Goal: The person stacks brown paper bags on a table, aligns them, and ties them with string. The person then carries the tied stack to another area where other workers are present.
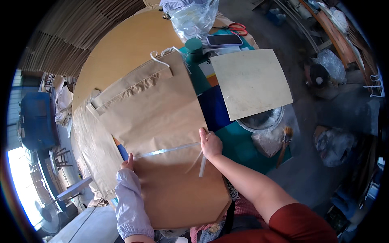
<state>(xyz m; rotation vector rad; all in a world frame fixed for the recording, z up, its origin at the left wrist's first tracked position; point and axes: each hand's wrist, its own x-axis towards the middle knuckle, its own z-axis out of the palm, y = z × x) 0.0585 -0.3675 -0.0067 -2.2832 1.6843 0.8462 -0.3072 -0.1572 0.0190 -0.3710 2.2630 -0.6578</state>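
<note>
A large brown paper bag [158, 109] lies in front of me, its open end and white cord handle [160, 58] pointing away. Across its near edge runs a shiny strip of clear tape [162, 152], with a loose end [202, 167] dangling on the right. My left hand [128, 163] grips the left side at the tape, thumb on top. At the tape's right end my right hand [211, 144] pinches the bag's edge; its fingers underneath are hidden. Nearer to me is a smooth brown sheet [182, 198]; whether it joins the bag I cannot tell.
Right of the bag, a beige board [251, 83] rests partly over a round tub [263, 121], near a brush [285, 141]. Beyond are a green-lidded jar [194, 48], a phone [224, 39], red-handled scissors [235, 28] and a clear plastic bag [194, 20]. More brown paper [91, 150] lies left.
</note>
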